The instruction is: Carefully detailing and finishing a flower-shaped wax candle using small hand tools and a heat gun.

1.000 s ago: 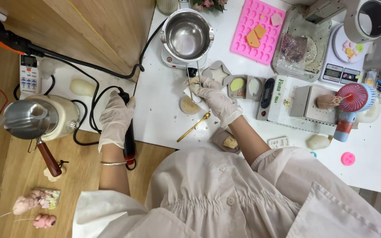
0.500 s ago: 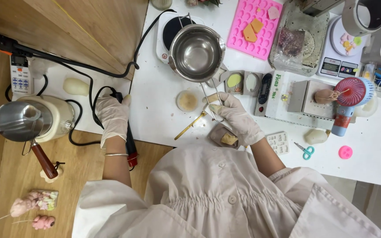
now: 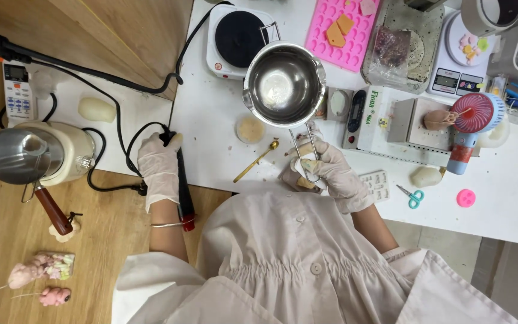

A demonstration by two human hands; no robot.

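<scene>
Shiny steel pot; matt white table; pink silicone mould.

Right hand clenched, left hand curled

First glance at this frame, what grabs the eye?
The shiny round steel pot at centre, held by its wire handle in the gloved right hand above the white table. Behind it, the bright pink silicone mould tray with orange pieces. At the table's left edge, the gloved left hand rests on a long black tool with a red end.
</scene>
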